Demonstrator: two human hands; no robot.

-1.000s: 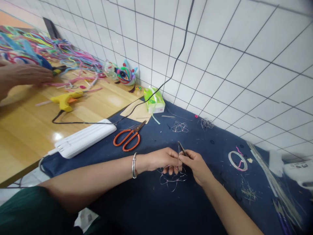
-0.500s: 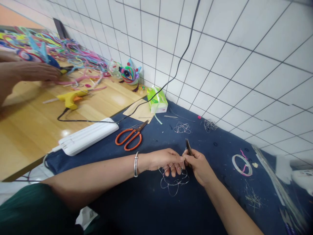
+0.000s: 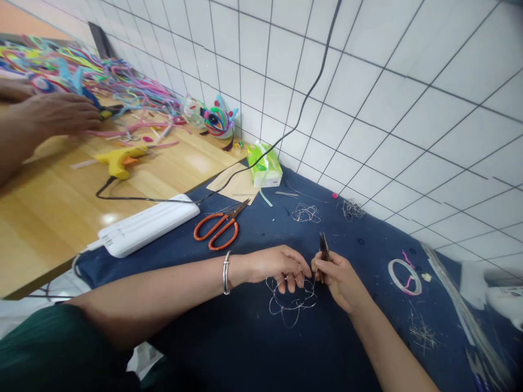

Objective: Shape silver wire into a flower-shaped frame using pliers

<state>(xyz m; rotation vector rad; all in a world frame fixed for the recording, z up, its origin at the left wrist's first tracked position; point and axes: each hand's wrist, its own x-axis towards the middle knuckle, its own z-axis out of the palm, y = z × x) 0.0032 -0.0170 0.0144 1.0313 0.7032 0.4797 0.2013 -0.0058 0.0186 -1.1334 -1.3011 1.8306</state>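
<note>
Bent fingers of my left hand (image 3: 281, 267) grip the upper edge of a wire flower frame (image 3: 282, 308). Its thin silver loops form petals, with small pinkish spots at the joints, and hang over the dark blue cloth. Just to the right, my right hand (image 3: 338, 276) is closed around small dark pliers (image 3: 324, 247). Their jaws point up and away, slightly parted. A thin wire end seems to stand between my two hands; what it touches is too fine to tell. The pliers' handles are mostly hidden in my palm.
Orange-handled scissors (image 3: 220, 226), a white power strip (image 3: 149, 224) and a tissue pack (image 3: 265, 166) lie beyond my left arm. Wire bundles (image 3: 306, 213) and a tape-like ring (image 3: 404, 276) lie farther right. Another person's hand (image 3: 61, 115) works near a yellow glue gun (image 3: 121, 160).
My right hand has drawn slightly right, away from my left fingers, and the pliers' jaws have moved right with it. The wire frame has stayed almost in place under my left hand.
</note>
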